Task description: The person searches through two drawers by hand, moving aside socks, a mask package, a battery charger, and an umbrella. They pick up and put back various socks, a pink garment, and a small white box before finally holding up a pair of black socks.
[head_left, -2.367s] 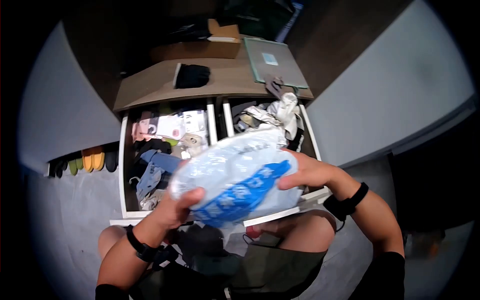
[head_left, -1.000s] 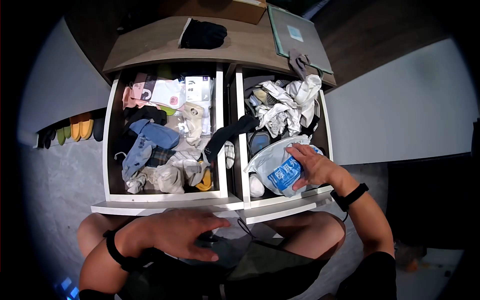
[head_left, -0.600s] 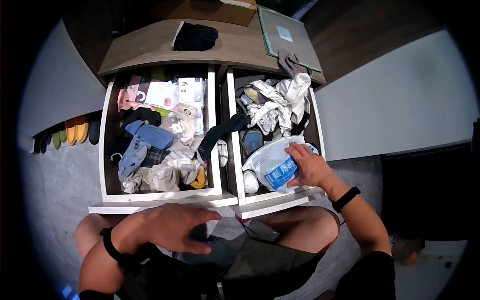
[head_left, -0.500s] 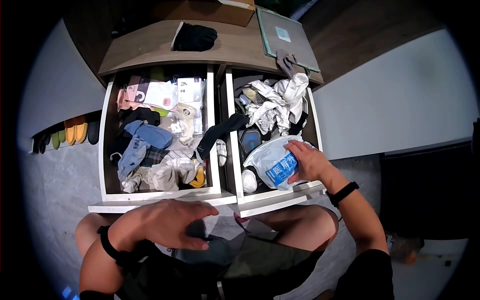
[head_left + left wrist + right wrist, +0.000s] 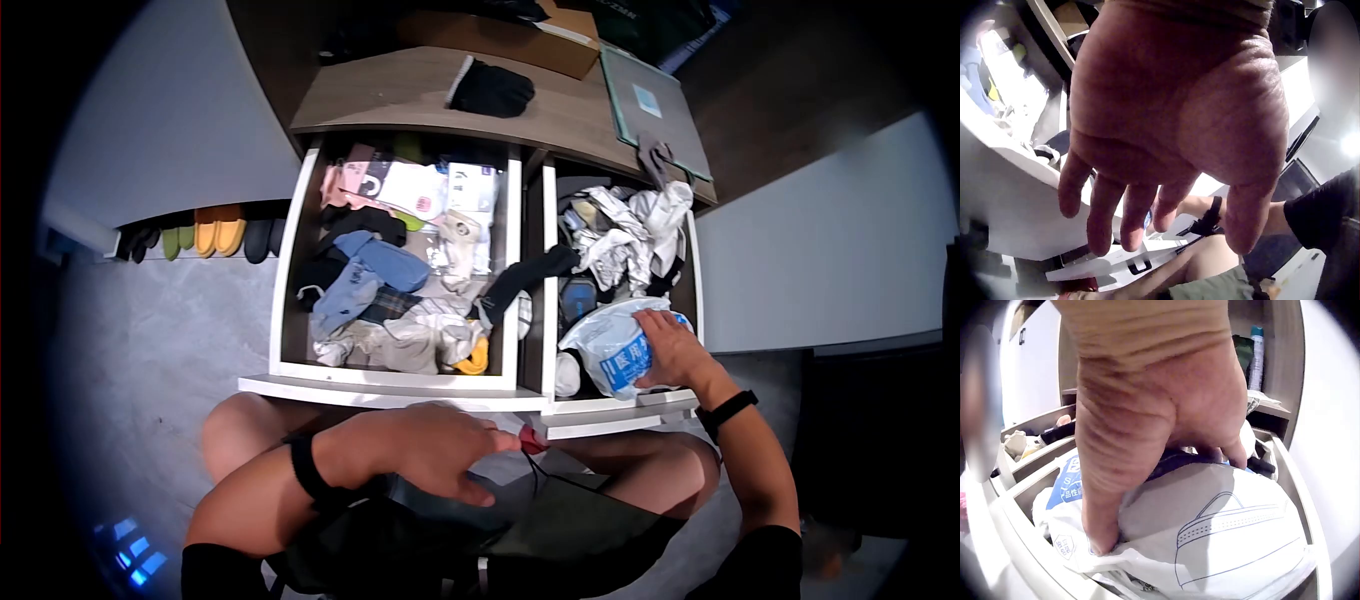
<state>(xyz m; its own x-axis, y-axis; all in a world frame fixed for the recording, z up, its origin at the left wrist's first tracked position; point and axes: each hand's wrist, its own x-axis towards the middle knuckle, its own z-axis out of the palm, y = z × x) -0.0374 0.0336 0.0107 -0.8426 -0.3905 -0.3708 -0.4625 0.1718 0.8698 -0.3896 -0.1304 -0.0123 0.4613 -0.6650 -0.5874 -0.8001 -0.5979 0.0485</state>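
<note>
A white and blue plastic bag point(image 5: 606, 340) lies at the front of the right drawer point(image 5: 700, 300). My right hand point(image 5: 678, 350) rests on it with fingers spread; the right wrist view shows thumb and fingertips pressing into the bag point(image 5: 1229, 531), which has a mask drawing on it. My left hand point(image 5: 435, 450) hovers above my lap in front of the left drawer point(image 5: 283, 270), fingers loose, holding nothing; its palm point(image 5: 1179, 106) faces the left wrist camera. A black sock point(image 5: 525, 280) lies across the partition between the drawers.
The left drawer holds blue socks point(image 5: 385, 262), pale socks point(image 5: 410, 340) and packages point(image 5: 472, 190). Crumpled white cloths point(image 5: 615, 240) fill the back of the right drawer. On the cabinet top are a black cloth item point(image 5: 492, 90), a cardboard box point(image 5: 500, 40) and a flat green-edged case point(image 5: 655, 105).
The bag went from both hands down into the right drawer. My left hand let go and moved back over my lap. Lately the view has shifted; my right hand stays on the bag.
</note>
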